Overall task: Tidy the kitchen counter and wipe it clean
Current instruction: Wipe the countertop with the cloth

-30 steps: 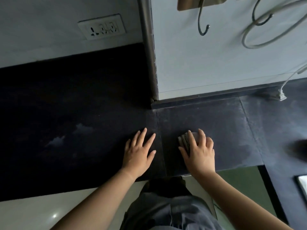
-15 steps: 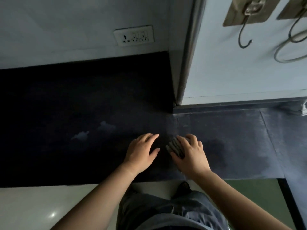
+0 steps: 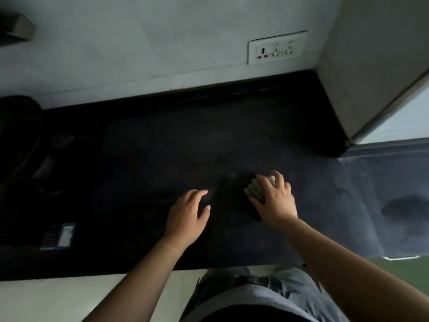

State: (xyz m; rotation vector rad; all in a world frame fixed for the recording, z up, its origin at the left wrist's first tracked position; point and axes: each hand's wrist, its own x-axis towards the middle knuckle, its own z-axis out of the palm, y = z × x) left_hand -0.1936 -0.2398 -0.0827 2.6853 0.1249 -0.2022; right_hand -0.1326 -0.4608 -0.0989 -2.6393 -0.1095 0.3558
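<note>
The dark stone counter fills the middle of the head view. My right hand presses flat on a small grey cloth, which pokes out from under the fingers on their left side. My left hand rests on the counter a little to the left of it, fingers curled and slightly apart, holding nothing. A damp streaked patch lies on the counter to the right of my right hand.
A wall socket plate sits on the back wall. A grey pillar corner juts onto the counter at the right. Dark appliances or objects stand at the far left, with a small labelled item near the front edge.
Both hands and the cloth have shifted left along the counter past the pillar corner. The view has turned left, and the hooks and cable on the right wall are out of sight.
</note>
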